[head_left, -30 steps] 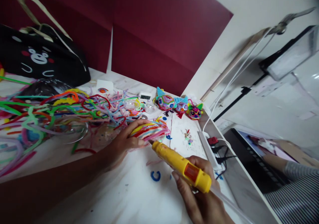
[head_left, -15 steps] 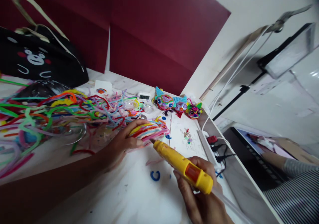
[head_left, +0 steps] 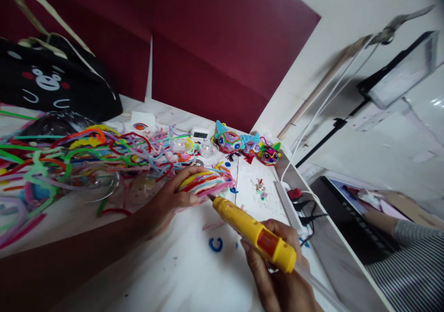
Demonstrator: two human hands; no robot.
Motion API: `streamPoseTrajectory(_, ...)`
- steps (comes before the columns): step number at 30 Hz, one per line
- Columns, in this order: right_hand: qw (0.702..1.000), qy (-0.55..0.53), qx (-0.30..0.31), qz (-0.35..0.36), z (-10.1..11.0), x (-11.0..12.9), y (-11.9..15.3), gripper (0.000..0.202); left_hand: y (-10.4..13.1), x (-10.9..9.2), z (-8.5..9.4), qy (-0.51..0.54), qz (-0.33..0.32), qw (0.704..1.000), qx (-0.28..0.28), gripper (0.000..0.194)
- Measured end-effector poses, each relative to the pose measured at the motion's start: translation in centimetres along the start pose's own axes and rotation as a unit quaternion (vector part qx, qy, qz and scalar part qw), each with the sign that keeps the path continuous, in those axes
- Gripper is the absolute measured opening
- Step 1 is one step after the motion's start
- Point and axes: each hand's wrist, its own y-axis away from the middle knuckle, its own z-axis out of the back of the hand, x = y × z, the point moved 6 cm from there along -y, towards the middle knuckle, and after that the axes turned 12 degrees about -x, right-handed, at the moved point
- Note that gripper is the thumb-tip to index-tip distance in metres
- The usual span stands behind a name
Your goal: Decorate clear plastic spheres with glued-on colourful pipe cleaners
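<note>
In my left hand (head_left: 180,194) is a rounded piece covered in striped pipe cleaners (head_left: 208,182), yellow, red, white, blue and pink, gripped at its left end. My right hand (head_left: 277,266) is wrapped round a yellow hot glue gun (head_left: 251,229), with a clear glue stick (head_left: 321,286) sticking out of its back. The gun's dark nozzle points up and left, at the lower edge of the striped piece; whether it touches I cannot tell. Below them on the white table lies a blue curl of pipe cleaner (head_left: 215,244).
Loose coloured pipe cleaners (head_left: 86,150) heap the left side. Three finished animal-face crafts (head_left: 230,142) sit at the back, near a small digital clock (head_left: 200,134). A power strip (head_left: 291,205) with cables lines the right edge. Beyond is another person's striped sleeve (head_left: 412,252).
Almost nothing differs. The nozzle and the striped piece have shifted very slightly against each other; both hands keep their hold.
</note>
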Motion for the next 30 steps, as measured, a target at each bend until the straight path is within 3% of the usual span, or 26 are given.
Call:
streamPoseTrajectory(7,0.999,0.026,-0.01,-0.025,-0.1,1.3,-0.3,0.018,-0.1,0.5,0.3,0.0,0.023,1.0,-0.003,0.054)
streamPoseTrajectory(13,0.999,0.015,-0.01,-0.027,0.0,0.8,-0.1,0.018,-0.2,0.5,0.2,0.003,0.05,0.999,0.011,0.062)
streamPoseTrajectory(19,1.0,0.007,-0.014,0.006,0.1,0.3,0.1,0.012,0.3,0.1,-0.1,0.013,0.04,0.999,0.005,0.059)
streamPoseTrajectory(30,1.0,-0.02,-0.024,0.001,0.3,0.0,-0.2,0.009,0.5,-0.7,-0.2,0.01,0.002,1.0,0.008,0.053)
